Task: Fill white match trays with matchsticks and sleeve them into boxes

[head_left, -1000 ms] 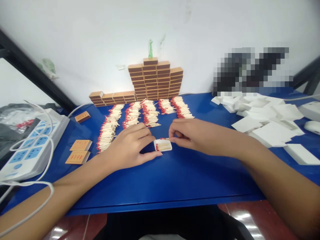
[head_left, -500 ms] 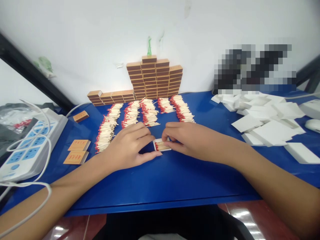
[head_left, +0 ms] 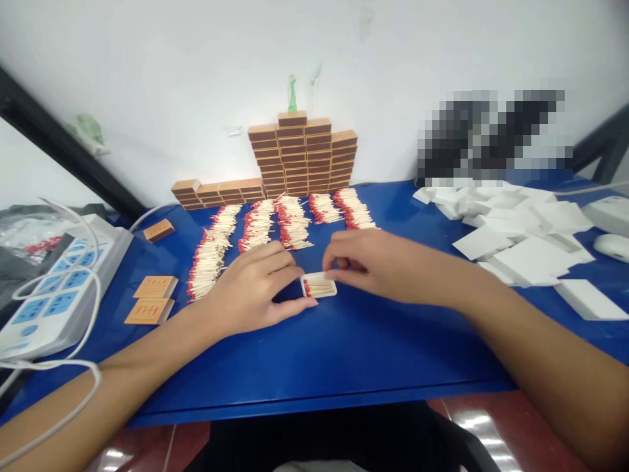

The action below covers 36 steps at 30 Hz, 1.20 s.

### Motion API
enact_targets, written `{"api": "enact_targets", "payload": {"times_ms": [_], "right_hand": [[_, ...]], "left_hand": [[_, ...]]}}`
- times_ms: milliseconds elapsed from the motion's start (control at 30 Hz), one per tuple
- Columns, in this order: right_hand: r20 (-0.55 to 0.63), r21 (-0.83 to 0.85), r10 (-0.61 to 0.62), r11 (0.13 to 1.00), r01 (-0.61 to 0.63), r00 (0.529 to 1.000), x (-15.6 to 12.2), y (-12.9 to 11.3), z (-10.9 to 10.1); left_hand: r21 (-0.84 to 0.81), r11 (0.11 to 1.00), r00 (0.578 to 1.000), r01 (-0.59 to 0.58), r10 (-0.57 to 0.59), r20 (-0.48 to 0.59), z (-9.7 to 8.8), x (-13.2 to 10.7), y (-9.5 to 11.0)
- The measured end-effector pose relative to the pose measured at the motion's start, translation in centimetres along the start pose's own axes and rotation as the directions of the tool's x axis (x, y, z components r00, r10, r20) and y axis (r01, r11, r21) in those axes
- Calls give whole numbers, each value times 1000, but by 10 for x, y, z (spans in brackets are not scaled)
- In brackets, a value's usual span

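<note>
A small white matchbox tray (head_left: 332,292) lies on the blue table between my hands, with red-headed matches (head_left: 317,286) inside, heads to the left. My left hand (head_left: 263,285) steadies the tray's left end between thumb and index finger. My right hand (head_left: 361,262) is at the tray's upper right corner, fingers curled and thumb drawn in close to the index finger. Whether anything is pinched in it, I cannot make out. Just beyond my hands are several heaps of loose matches (head_left: 293,223), one of them a long row (head_left: 211,255) at the left.
Stacked matchboxes (head_left: 295,157) stand against the wall, with a lower row (head_left: 221,191) beside them. Matchbox sleeves (head_left: 150,311) lie at the left near a power strip (head_left: 59,282) and white cable (head_left: 95,314). White empty trays (head_left: 525,229) are piled at the right.
My right hand has lifted its fingertips from the matches and shifted slightly up and right, uncovering more of the tray. My left hand has stayed in place.
</note>
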State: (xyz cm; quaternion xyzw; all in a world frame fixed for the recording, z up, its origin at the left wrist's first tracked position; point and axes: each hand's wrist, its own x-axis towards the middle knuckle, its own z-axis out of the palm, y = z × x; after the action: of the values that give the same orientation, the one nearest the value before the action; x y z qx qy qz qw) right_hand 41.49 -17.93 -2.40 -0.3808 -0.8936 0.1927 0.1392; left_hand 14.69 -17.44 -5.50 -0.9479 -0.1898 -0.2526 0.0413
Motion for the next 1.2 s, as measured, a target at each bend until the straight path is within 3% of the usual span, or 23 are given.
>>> {"api": "enact_targets", "payload": {"times_ms": [100,167,267,500,900,1200], "right_hand": [[-99,-110,111,986,-122,989,-7,13,-27],[-65,-224,264,936,-272,962,-10,23,-41],[68,-230,369,910,-345,927,-11,36,-47],[128,-157,355,929,-335,926,-9,49,-31],[139,-206,398,907,-366,907,-7,36,-37],[182,-249,469,872,-421,864,-7,32,-38]], "left_hand": [[0,1000,1000,-3,3,0,0,0,0],[-4,1000,1000,-10,10,-3,0,0,0],[-12,1000,1000,-8,8,3,0,-1,0],[7,1000,1000,-16,16,-9,0,-1,1],[12,1000,1000,-24,24,-12,1,-2,1],[13,1000,1000,-17,17,2,1,-2,1]]}}
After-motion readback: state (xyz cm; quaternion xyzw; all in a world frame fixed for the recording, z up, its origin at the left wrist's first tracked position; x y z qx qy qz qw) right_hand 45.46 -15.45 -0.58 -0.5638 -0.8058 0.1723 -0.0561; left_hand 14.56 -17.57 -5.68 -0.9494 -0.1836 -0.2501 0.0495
